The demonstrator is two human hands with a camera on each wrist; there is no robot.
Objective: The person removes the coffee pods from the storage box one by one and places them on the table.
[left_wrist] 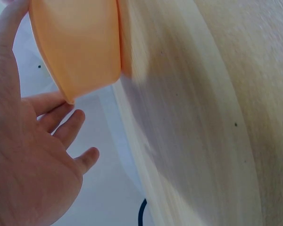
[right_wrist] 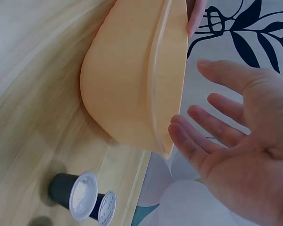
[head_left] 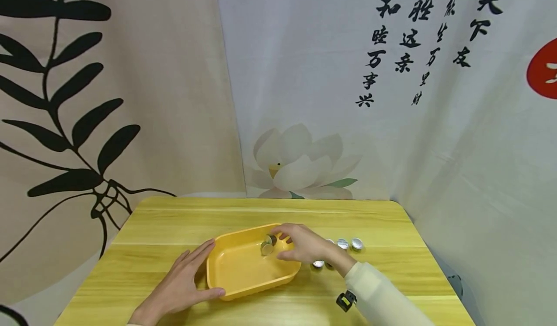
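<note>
A yellow plastic basin (head_left: 243,268) sits on the wooden table. My left hand (head_left: 184,280) touches its left side, fingers at the far-left corner of the rim and thumb at the near-left corner. In the left wrist view, the fingers of the left hand (left_wrist: 37,150) look loosely extended beside the basin wall (left_wrist: 80,47). Over the basin's right part is my right hand (head_left: 300,243), fingers bent and spread. The right wrist view shows nothing between the fingers of the right hand (right_wrist: 245,127). Two small coffee capsules (head_left: 267,248) lie inside the basin, near those fingers.
Several more coffee capsules (head_left: 357,244) with silvery lids stand on the table (head_left: 383,277) right of the basin, some partly hidden by the right wrist. Two of these capsules (right_wrist: 82,195) show in the right wrist view. A printed curtain (head_left: 304,74) hangs behind the table.
</note>
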